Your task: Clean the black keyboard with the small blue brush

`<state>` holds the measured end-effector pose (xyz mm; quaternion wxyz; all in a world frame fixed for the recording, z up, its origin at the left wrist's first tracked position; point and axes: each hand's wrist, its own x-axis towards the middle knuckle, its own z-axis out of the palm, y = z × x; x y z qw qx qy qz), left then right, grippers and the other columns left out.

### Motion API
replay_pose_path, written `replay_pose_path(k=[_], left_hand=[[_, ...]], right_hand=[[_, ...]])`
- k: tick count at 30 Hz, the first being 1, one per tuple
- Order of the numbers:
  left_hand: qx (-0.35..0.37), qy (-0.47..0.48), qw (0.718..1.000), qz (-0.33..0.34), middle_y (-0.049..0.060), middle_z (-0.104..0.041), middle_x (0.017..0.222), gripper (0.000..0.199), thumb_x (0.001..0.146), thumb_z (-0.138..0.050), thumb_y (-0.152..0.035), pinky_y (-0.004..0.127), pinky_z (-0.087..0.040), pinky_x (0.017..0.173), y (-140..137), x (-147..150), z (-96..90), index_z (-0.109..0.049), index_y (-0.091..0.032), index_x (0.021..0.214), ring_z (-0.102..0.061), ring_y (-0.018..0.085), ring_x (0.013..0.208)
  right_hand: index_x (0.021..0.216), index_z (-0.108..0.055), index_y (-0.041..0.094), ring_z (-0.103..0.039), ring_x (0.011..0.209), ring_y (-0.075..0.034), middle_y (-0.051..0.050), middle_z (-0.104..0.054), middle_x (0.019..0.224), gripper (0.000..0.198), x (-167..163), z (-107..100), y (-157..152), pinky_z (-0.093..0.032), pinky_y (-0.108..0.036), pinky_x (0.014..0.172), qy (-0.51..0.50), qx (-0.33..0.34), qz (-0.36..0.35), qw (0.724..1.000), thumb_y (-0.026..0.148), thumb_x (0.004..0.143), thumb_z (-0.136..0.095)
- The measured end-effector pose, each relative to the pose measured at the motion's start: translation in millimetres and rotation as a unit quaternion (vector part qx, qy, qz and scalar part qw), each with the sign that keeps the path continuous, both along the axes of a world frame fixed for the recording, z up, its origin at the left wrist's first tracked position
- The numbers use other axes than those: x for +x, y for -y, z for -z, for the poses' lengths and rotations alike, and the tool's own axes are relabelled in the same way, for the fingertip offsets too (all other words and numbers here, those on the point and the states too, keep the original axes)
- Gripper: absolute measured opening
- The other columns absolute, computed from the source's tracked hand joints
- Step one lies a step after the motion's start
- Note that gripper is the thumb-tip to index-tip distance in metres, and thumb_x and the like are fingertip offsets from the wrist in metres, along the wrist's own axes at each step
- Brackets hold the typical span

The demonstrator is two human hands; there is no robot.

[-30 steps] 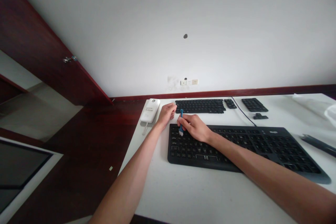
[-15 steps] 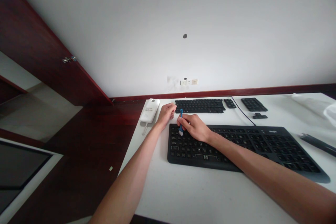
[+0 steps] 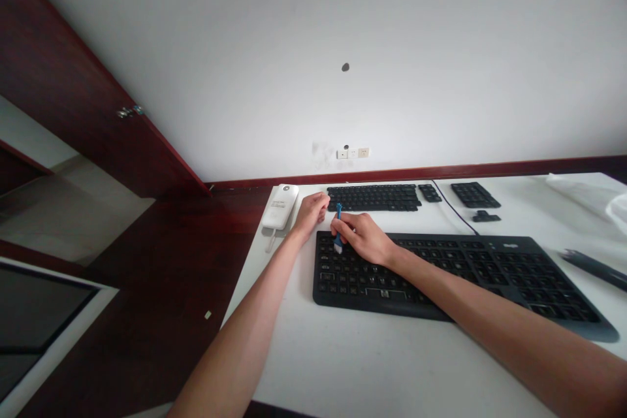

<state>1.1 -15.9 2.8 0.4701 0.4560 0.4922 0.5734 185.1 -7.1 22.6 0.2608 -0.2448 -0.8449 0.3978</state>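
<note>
Pinched in my right hand (image 3: 361, 235) is a small blue brush (image 3: 338, 209), its pale bristles pointing down onto the upper left keys area of a black keyboard (image 3: 382, 307). The keycaps are off across much of this board, and bare key sockets show. My left hand (image 3: 312, 210) rests on the table just beyond the keyboard's upper left corner, fingers curled into a loose fist with nothing showing in it. Close to its knuckles begins a large block of loose black keycaps (image 3: 372, 197), laid out in rows. My right forearm crosses over the keyboard and hides part of it.
A white phone-like device (image 3: 280, 208) with a short cable lies at the table's left edge. Smaller keycap groups (image 3: 474, 194) sit at the back right, near the keyboard cable (image 3: 455, 209). At the right are a black tool (image 3: 595, 268) and a white plastic bag (image 3: 588, 192).
</note>
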Motion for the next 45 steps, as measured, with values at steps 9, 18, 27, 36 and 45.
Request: replay_pose_path(k=[9,18,27,36,45], left_hand=[[-0.005,-0.001,1.000,0.000,-0.008,-0.031,0.052,0.036,0.082,-0.066,-0.041,0.023,-0.020,0.048,0.2,-0.4,-1.0,-0.042,-0.020,0.064,-0.025,0.006,0.046],[-0.003,-0.003,1.000,-0.003,-0.008,-0.030,0.052,0.037,0.082,-0.066,-0.042,0.023,-0.021,0.047,-0.6,-0.1,-0.3,-0.042,-0.020,0.064,-0.025,0.006,0.046],[0.011,-0.011,1.000,0.004,-0.008,-0.030,0.052,0.035,0.084,-0.063,-0.039,0.023,-0.021,0.047,-1.0,-1.4,1.5,-0.042,-0.020,0.064,-0.025,0.006,0.046],[0.013,-0.011,1.000,0.005,-0.008,-0.030,0.052,0.034,0.084,-0.063,-0.037,0.023,-0.021,0.048,-0.8,-1.4,2.6,-0.042,-0.020,0.064,-0.026,0.006,0.046],[0.008,-0.007,1.000,0.000,-0.008,-0.030,0.053,0.034,0.082,-0.064,-0.037,0.023,-0.020,0.047,-0.8,-0.8,0.8,-0.041,-0.020,0.064,-0.025,0.006,0.046]], right_hand=[[0.084,-0.066,0.019,-0.056,0.057,-0.014,0.002,-0.060,0.063,0.040,1.1,1.2,-0.4,-0.041,-0.026,0.062,0.000,0.000,-0.002,1.000,0.040,0.108,-0.042],[0.084,-0.066,0.018,-0.056,0.057,-0.014,0.002,-0.060,0.063,0.039,0.6,0.0,0.5,-0.041,-0.025,0.063,0.001,0.001,-0.003,1.000,0.038,0.108,-0.043],[0.084,-0.066,0.019,-0.056,0.057,-0.014,0.002,-0.059,0.063,0.039,0.3,0.1,0.3,-0.041,-0.026,0.062,0.003,0.001,-0.001,1.000,0.039,0.108,-0.042],[0.084,-0.066,0.019,-0.056,0.056,-0.014,0.002,-0.059,0.062,0.038,0.9,0.9,-0.2,-0.041,-0.026,0.062,0.000,0.002,-0.002,1.000,0.038,0.108,-0.043],[0.085,-0.066,0.018,-0.056,0.056,-0.013,0.002,-0.059,0.062,0.038,0.2,0.5,0.4,-0.041,-0.025,0.061,0.003,0.004,-0.001,1.000,0.037,0.108,-0.043]])
